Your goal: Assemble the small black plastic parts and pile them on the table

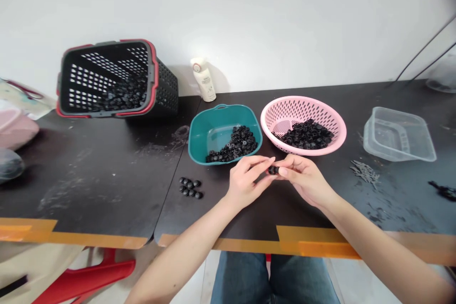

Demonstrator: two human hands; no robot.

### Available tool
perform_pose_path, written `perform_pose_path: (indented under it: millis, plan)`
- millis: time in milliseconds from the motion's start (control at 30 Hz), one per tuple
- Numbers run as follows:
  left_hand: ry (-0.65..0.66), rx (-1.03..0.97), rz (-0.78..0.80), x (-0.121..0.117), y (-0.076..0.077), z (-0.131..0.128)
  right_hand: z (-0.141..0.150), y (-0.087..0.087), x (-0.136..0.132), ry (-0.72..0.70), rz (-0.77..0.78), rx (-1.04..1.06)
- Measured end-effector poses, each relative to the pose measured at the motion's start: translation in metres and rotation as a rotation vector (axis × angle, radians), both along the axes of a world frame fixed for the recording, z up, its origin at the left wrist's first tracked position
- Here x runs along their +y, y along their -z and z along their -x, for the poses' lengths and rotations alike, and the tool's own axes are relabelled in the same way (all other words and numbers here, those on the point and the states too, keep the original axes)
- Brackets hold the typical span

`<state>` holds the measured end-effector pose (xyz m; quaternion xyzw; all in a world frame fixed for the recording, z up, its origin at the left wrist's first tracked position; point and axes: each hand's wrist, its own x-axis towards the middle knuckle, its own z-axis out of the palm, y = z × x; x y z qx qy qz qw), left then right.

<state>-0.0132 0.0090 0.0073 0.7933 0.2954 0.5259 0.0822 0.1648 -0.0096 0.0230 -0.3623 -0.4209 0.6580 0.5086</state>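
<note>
A plain white wall rises behind a dark, matte tabletop, dusted with pale smudges and split by a seam to our left. Orange-brown tape runs along its near edge. Below, we see a red plastic stool at the left.

At the back left stands a dark grey perforated plastic basket with red trim, loose black parts heaped inside. A pink slotted oval plastic colander and a teal rounded plastic basin sit side by side, each partly filled with small black pieces. Farther right is a clear rectangular plastic container.

Our left hand and right hand meet just in front of the basin and colander, the fingers of both curled and nearly closed in a pinch. Behind the basin stands a slim cream bottle; its label carries small lettering we cannot read.

A pile of thin grey sticks lies near the container. Left of our hands, small round black caps form two short rows. Between our fingertips, above the table, we grip one small dark cylindrical piece.
</note>
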Motion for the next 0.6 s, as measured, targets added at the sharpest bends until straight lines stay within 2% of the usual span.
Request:
perform_pose_path:
  millis: [200,400,600]
  plan:
    - [0.024,0.118,-0.032,0.0050,-0.0014,0.0041,-0.0017,-0.0001,0.0024,-0.028,0.039,-0.005]
    - [0.013,0.097,-0.058,0.0045,0.0030,0.0033,0.0002,0.0007,0.0031,-0.037,0.030,-0.018]
    - [0.021,0.092,-0.074,0.0047,0.0069,0.0017,-0.0038,0.0029,0.0062,-0.125,0.036,0.011]
